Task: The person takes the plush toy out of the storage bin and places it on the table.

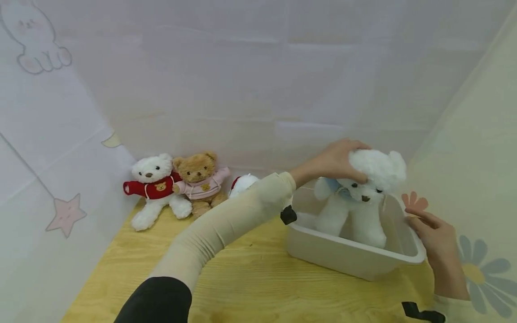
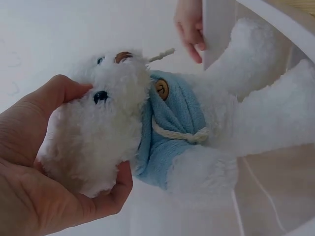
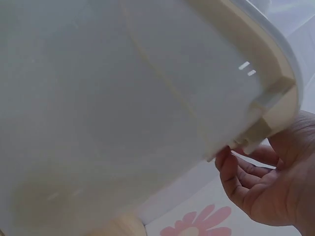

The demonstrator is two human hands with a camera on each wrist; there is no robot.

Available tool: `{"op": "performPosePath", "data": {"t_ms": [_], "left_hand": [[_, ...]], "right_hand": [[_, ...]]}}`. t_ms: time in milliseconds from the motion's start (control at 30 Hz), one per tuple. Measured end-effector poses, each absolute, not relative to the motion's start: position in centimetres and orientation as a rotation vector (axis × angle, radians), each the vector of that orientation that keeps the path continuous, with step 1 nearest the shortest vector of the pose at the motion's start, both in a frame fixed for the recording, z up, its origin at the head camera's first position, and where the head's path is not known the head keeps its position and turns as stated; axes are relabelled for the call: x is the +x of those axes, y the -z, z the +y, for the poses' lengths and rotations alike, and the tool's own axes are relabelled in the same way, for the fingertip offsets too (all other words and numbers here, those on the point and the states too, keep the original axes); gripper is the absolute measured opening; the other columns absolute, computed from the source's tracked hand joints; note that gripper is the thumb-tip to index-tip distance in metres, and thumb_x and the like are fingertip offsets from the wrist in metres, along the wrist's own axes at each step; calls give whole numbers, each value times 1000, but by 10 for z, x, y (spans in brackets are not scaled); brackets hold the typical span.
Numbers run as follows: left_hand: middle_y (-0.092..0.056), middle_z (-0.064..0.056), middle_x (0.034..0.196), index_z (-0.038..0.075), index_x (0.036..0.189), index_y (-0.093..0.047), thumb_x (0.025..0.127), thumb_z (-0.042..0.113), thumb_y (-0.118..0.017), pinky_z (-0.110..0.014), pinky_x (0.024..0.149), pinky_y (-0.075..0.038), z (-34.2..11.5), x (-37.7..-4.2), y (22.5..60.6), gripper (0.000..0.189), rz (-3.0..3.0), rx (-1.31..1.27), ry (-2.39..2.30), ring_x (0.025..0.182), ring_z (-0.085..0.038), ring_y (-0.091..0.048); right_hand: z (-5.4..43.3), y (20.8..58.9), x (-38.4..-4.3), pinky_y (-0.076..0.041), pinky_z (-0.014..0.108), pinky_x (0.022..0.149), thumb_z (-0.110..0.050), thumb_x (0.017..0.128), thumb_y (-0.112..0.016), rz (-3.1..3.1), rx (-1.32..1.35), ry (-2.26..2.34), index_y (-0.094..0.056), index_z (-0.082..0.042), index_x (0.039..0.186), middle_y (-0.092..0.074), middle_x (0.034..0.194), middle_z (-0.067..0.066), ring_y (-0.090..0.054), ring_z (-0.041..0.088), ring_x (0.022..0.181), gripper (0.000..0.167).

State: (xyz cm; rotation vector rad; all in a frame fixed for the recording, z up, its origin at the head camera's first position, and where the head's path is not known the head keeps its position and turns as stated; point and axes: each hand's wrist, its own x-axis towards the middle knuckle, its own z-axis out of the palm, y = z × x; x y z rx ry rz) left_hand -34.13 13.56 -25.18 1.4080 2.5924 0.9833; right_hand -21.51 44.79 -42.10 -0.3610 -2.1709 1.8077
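Observation:
My left hand grips the head of a white teddy bear, with thumb and fingers on either side of it. In the left wrist view the bear wears a light blue hoodie with a round button and a cord. Its legs are down inside a pale plastic bin, while its head stays above the rim. At the bin's right end, my right hand holds the edge. The right wrist view shows the curled fingers beneath the rim.
A white bear in a red sweater and a brown bear in a pink hoodie sit against the back wall. Another white plush toy is partly hidden by my left arm. The wooden tabletop meets fabric-covered walls.

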Motion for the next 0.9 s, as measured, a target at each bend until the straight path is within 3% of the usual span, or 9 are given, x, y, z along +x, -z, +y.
{"op": "performPosePath", "data": {"t_ms": [167,467,667,900], "left_hand": [[-50,9,133,28,150,-52,79,42,-84,-25,82,-47,107,-336,241,79,2626,1333,-1209,109,-5,-49],[-50,5,136,23,149,-53,80,33,-82,-29,81,-52,55,-316,223,75,2584,1262,-1676,109,-12,-55],[-56,-1,130,15,145,-57,79,23,-85,-32,80,-54,28,-305,211,71,2495,1376,-1876,107,-17,-58],[-57,-1,130,16,142,-61,79,23,-85,-34,82,-54,8,-309,213,67,2507,1363,-1922,109,-17,-57]], "right_hand": [[457,422,-210,-56,27,52,-25,89,-83,-2016,-567,-1867,-81,-21,112,-70,85,-16,-66,8,68,24],[472,419,-197,-56,25,53,-13,88,-83,-1746,-640,-1991,-83,-18,107,-72,86,-12,-68,8,70,20],[482,418,-178,-55,24,52,-10,86,-83,-1634,-785,-1957,-83,-17,104,-70,87,-13,-66,7,70,19],[494,414,-154,-53,21,56,1,90,-72,-1397,-844,-1944,-79,-12,98,-63,99,-9,-61,5,83,17]]}}
